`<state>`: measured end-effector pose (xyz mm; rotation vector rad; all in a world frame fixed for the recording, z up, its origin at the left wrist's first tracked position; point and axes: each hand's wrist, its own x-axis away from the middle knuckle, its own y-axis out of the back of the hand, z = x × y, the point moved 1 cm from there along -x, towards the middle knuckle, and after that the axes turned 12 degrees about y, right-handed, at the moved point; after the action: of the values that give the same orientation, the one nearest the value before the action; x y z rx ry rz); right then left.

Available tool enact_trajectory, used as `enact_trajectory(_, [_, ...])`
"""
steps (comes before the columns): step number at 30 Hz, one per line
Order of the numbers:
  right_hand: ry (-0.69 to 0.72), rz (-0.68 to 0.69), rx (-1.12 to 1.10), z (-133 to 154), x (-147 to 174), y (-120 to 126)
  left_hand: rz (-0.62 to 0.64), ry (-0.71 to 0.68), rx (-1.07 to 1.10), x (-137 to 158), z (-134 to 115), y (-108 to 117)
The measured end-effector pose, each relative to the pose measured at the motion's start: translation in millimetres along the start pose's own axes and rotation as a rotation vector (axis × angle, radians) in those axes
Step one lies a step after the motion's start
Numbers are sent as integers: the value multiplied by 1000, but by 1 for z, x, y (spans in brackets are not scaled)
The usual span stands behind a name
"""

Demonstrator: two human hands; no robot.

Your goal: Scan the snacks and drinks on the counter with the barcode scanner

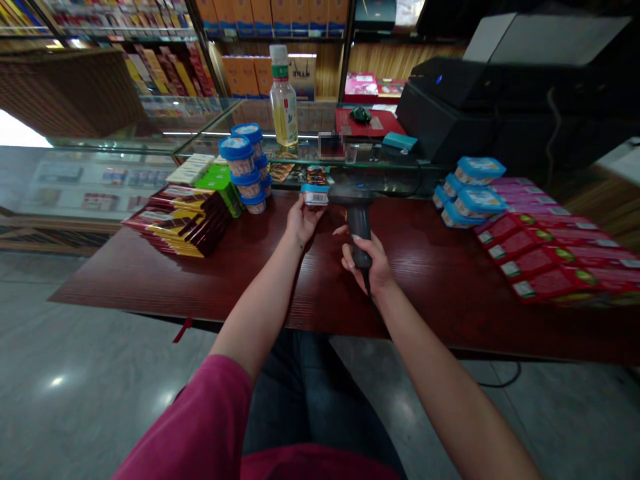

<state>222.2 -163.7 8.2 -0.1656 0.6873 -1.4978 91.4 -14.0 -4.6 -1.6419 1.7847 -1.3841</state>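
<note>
My left hand [303, 223] grips a small blue-lidded tub [315, 195], its barcode side turned toward me. In my right hand [367, 260] is a dark barcode scanner [359, 227], held by its handle with the head close beside the tub. The scanner's cord runs down past my wrist. Left of my hands, more round blue-lidded tubs [245, 175] are stacked, beside green packs [220, 181] and a fanned pile of yellow and maroon packets [183, 217]. On the right stand stacked rectangular blue-lidded tubs [473, 193].
The dark red wooden table [425, 287] spans the front. Red boxes [555, 257] lie in rows at the right, with purple packs [520, 193] behind. A bottle [283, 100] stands on the glass counter behind. A black machine [470, 113] fills the back right.
</note>
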Motion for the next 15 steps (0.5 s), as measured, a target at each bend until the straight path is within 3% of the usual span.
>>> enact_trajectory(7, [-22, 19, 1, -1, 0, 0, 29, 45, 7, -4, -1, -4])
enact_trajectory(10, [-16, 18, 5, -1, 0, 0, -12, -1, 22, -6, -1, 0])
enact_trajectory(15, [50, -49, 52, -1, -8, 13, -30, -8, -10, 3, 0, 2])
